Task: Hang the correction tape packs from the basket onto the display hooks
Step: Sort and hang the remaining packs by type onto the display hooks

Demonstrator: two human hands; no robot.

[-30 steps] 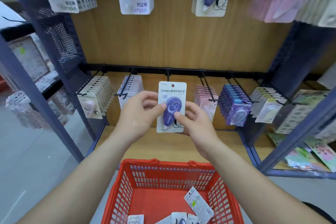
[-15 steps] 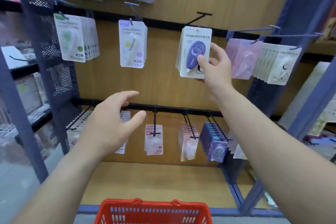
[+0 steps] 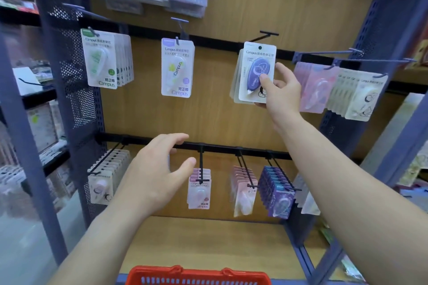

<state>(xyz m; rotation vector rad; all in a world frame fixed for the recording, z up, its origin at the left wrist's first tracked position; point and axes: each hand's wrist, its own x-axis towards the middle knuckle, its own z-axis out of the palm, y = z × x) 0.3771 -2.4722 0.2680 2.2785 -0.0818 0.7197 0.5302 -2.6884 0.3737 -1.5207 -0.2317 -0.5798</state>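
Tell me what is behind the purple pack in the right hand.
Behind the purple pack that the right hand pinches, edges of more packs show at its left. Their fronts and their number are covered.

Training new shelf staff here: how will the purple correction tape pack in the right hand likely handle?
Probably light: the right hand pinches the purple pack one-handed. Its card looks flat, so likely fairly stiff. Hung by its single top hole, it may swing.
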